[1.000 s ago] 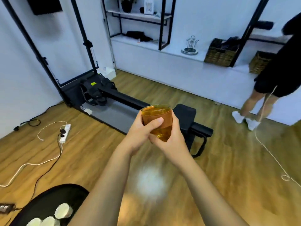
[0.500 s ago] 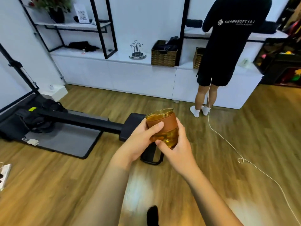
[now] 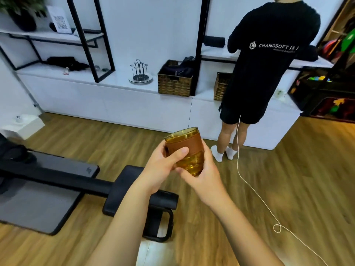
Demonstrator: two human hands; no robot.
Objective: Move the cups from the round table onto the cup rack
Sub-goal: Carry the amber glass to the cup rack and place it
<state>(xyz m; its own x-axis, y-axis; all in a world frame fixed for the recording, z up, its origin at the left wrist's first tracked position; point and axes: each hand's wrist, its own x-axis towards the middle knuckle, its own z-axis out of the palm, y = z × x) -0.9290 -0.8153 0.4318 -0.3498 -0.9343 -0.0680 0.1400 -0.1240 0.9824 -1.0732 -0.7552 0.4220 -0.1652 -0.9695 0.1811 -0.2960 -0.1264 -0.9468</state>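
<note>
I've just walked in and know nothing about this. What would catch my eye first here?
Front and centre, both hands, left hand and right hand, grip an amber glass cup with a brown sleeve. Beyond it, a metal cup rack stands on the white counter. To the right, a person in black faces the shelves.

I stand on a wood floor (image 3: 288, 189) facing a white wall (image 3: 153, 25) with a long white cabinet (image 3: 115, 100) and black-framed shelves (image 3: 90, 39). Two wicker baskets (image 3: 174, 85) sit on the cabinet, and a person in black (image 3: 269, 60) stands at it with their back to me. A black machine (image 3: 76, 181) lies on a grey mat (image 3: 38, 208) to my left, and a white cord (image 3: 255, 194) trails across the floor.
</note>
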